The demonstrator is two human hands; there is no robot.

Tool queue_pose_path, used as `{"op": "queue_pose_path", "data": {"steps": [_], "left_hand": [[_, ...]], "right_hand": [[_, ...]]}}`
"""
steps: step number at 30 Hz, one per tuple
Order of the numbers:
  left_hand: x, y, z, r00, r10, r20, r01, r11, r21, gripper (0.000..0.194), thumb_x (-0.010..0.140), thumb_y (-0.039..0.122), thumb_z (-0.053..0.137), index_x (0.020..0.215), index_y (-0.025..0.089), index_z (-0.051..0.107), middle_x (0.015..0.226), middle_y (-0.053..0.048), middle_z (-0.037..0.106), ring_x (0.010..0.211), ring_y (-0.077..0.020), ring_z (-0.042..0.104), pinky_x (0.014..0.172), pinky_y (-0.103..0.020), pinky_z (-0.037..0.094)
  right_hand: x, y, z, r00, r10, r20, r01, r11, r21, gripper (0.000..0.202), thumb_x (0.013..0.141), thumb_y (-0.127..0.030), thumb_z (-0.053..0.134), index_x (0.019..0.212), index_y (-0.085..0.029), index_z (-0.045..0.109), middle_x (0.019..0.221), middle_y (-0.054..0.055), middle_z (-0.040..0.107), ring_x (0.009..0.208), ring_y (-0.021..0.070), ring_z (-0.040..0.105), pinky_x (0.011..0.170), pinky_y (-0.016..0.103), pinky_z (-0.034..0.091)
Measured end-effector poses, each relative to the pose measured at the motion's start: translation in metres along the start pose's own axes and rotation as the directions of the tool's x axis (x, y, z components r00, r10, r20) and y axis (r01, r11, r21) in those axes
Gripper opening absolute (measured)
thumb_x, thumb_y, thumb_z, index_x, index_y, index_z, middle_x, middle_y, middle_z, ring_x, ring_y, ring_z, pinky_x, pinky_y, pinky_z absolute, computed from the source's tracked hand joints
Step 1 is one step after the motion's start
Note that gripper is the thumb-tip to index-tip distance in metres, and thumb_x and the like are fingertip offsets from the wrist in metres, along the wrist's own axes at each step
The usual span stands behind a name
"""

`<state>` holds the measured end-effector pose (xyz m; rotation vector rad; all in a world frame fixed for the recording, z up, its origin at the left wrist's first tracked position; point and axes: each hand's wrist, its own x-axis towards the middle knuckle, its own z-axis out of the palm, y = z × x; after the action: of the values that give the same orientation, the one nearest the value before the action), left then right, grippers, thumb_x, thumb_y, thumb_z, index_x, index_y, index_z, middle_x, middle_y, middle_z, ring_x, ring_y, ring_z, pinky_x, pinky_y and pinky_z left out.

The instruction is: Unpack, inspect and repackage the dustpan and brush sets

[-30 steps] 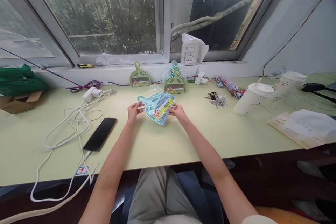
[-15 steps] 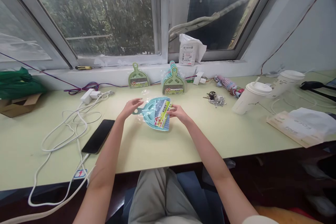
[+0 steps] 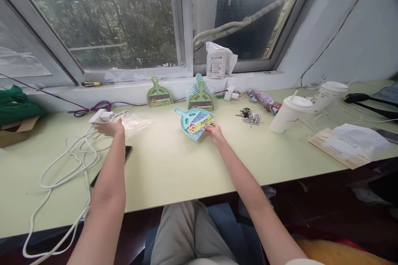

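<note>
My right hand (image 3: 214, 131) grips the right edge of a light blue dustpan (image 3: 187, 121), which holds a striped blue brush and a colourful label. The dustpan is tilted above the table, its handle pointing to the upper left. Off to the left, my left hand (image 3: 108, 127) has its fingers stretched out, close to a white charger. A crumpled clear plastic bag (image 3: 136, 124) lies just right of that hand. Against the wall stand a single green dustpan set (image 3: 159, 94) and a row of several dustpan sets (image 3: 201, 97) with a green one in front.
On the pale green table (image 3: 161, 178) are a phone (image 3: 128, 152) partly under my left arm, looped white cables (image 3: 56, 180), keys (image 3: 249, 116), a folded umbrella (image 3: 265, 100), paper cups (image 3: 290, 114) and a paper bag (image 3: 348, 145). A cardboard box (image 3: 21, 130) sits far left.
The clear bag has come off the blue dustpan and lies to the left. My left hand has let go and moved left. The dustpan has turned and risen slightly in my right hand.
</note>
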<state>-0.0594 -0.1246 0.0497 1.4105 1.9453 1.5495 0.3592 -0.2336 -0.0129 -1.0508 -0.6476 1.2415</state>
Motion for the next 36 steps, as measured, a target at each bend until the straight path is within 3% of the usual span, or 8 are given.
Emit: {"op": "queue_pose_path", "data": {"steps": [4, 6, 10, 19, 23, 28, 32, 36], "left_hand": [[-0.059, 0.025, 0.031, 0.996, 0.004, 0.087, 0.014, 0.978, -0.209, 0.051, 0.095, 0.039, 0.043, 0.135, 0.011, 0.028, 0.127, -0.018, 0.053, 0.126, -0.0257, 0.046, 0.103, -0.041, 0.038], [-0.102, 0.038, 0.061, 0.877, -0.023, 0.479, 0.187, 0.936, -0.298, 0.051, 0.095, 0.048, 0.037, 0.134, 0.015, 0.034, 0.124, -0.016, 0.057, 0.119, -0.0253, 0.052, 0.100, -0.041, 0.041], [-0.169, 0.044, 0.110, 0.692, 0.006, 0.722, 0.360, 0.864, -0.352, 0.057, 0.084, 0.061, 0.051, 0.122, 0.019, 0.051, 0.106, -0.011, 0.067, 0.090, -0.0235, 0.066, 0.076, -0.037, 0.053], [-0.163, 0.019, 0.099, 0.846, -0.175, 0.504, 0.437, 0.768, -0.468, 0.051, 0.086, 0.060, 0.044, 0.109, 0.018, 0.059, 0.096, -0.007, 0.065, 0.078, -0.0169, 0.063, 0.063, -0.027, 0.049], [-0.165, 0.021, 0.097, 0.876, -0.126, 0.466, 0.367, 0.801, -0.473, 0.052, 0.084, 0.061, 0.044, 0.102, 0.016, 0.060, 0.092, -0.007, 0.064, 0.078, -0.0178, 0.060, 0.067, -0.028, 0.047], [-0.187, 0.034, 0.103, 0.811, 0.189, 0.553, 0.110, 0.880, -0.462, 0.049, 0.083, 0.062, 0.046, 0.086, 0.015, 0.061, 0.083, -0.005, 0.062, 0.079, -0.0173, 0.055, 0.075, -0.028, 0.043], [-0.204, 0.044, 0.102, 0.752, 0.298, 0.589, -0.007, 0.896, -0.444, 0.046, 0.086, 0.060, 0.043, 0.078, 0.017, 0.057, 0.076, -0.001, 0.059, 0.072, -0.0149, 0.050, 0.070, -0.027, 0.040], [-0.206, 0.046, 0.099, 0.764, 0.289, 0.577, 0.007, 0.891, -0.454, 0.043, 0.087, 0.056, 0.042, 0.072, 0.017, 0.053, 0.068, 0.001, 0.054, 0.065, -0.0132, 0.045, 0.066, -0.027, 0.038]], "right_hand": [[-0.005, 0.009, 0.011, 0.999, -0.022, 0.046, 0.021, 0.999, 0.029, 0.025, 0.069, -0.010, 0.075, 0.088, -0.017, 0.061, 0.083, 0.003, 0.074, 0.078, 0.0183, 0.071, 0.084, 0.036, 0.060], [-0.009, 0.013, 0.017, 0.993, -0.040, 0.112, 0.036, 0.999, 0.037, 0.027, 0.071, -0.013, 0.076, 0.092, -0.016, 0.061, 0.082, 0.003, 0.074, 0.078, 0.0179, 0.071, 0.082, 0.034, 0.060], [-0.014, 0.015, 0.024, 0.978, -0.017, 0.207, 0.029, 0.998, -0.052, 0.018, 0.078, -0.019, 0.072, 0.092, -0.016, 0.062, 0.079, 0.004, 0.074, 0.070, 0.0166, 0.071, 0.071, 0.029, 0.061], [0.019, -0.013, -0.032, 0.952, 0.011, -0.307, -0.052, 0.991, -0.126, 0.053, 0.099, -0.046, 0.029, 0.076, -0.012, 0.062, 0.058, 0.008, 0.069, 0.049, 0.0117, 0.065, 0.043, 0.016, 0.045], [0.014, -0.015, -0.032, 0.967, 0.030, -0.255, -0.116, 0.937, -0.330, 0.069, 0.097, -0.056, 0.018, 0.074, -0.011, 0.065, 0.056, 0.010, 0.066, 0.044, 0.0127, 0.060, 0.041, 0.020, 0.041], [-0.027, 0.008, 0.025, 0.843, -0.514, 0.159, 0.420, 0.444, -0.792, 0.044, 0.097, -0.047, 0.033, 0.097, -0.020, 0.067, 0.092, 0.007, 0.071, 0.072, 0.0154, 0.065, 0.067, 0.025, 0.048], [-0.048, 0.021, 0.056, 0.735, -0.532, 0.421, 0.504, 0.012, -0.864, 0.029, 0.096, -0.038, 0.042, 0.103, -0.021, 0.064, 0.102, 0.008, 0.066, 0.101, 0.0220, 0.057, 0.080, 0.030, 0.044], [-0.049, 0.025, 0.059, 0.748, -0.497, 0.439, 0.477, -0.057, -0.877, 0.027, 0.096, -0.036, 0.041, 0.092, -0.020, 0.062, 0.094, 0.009, 0.064, 0.095, 0.0224, 0.055, 0.077, 0.031, 0.042]]}}
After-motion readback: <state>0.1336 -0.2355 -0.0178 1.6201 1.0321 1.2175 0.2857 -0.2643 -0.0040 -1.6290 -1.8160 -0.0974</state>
